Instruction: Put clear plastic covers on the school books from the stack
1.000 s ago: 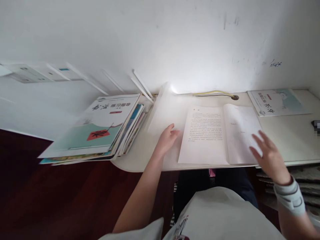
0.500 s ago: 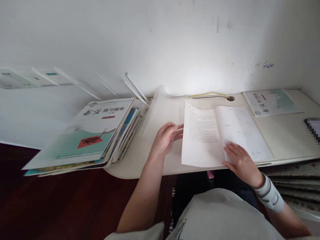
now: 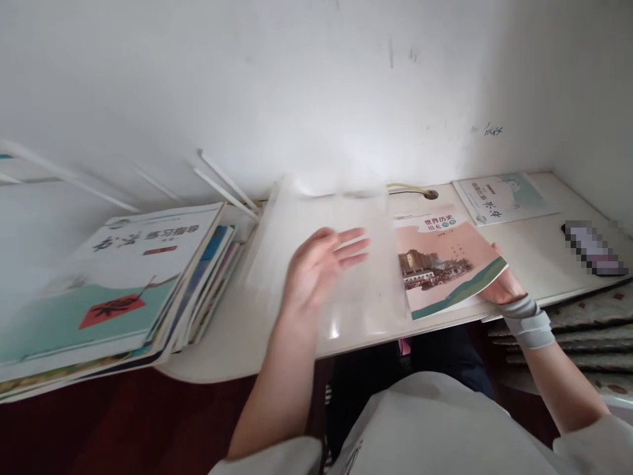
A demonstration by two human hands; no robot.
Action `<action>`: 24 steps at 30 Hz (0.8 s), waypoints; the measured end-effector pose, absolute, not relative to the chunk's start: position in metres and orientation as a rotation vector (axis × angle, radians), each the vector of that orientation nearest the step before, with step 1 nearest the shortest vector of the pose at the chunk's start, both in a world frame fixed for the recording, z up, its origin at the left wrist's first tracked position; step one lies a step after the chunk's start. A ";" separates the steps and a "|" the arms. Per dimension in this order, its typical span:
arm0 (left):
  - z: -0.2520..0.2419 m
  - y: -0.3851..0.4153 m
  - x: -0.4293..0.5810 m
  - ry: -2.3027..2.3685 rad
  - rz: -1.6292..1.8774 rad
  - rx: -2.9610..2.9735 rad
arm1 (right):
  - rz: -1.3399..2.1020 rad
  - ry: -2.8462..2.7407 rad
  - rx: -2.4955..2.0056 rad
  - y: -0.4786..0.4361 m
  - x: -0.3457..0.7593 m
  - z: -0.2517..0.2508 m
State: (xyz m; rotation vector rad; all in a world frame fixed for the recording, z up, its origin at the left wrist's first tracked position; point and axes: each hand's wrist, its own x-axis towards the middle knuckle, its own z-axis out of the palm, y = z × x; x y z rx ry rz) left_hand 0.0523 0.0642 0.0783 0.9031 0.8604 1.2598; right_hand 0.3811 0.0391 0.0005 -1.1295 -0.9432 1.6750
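Left hand (image 3: 319,270) spread over clear plastic (image 3: 378,280) | right hand (image 3: 505,285) at booklet (image 3: 442,260) edge, grip hidden | desk (image 3: 534,249) extends rightward

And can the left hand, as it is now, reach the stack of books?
Probably yes: the left hand looks open and empty, and nothing seems to stand between it and the stack of books.
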 end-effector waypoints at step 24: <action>-0.046 0.030 0.121 1.681 0.086 2.607 | 0.241 -1.834 -2.078 0.025 0.408 -0.029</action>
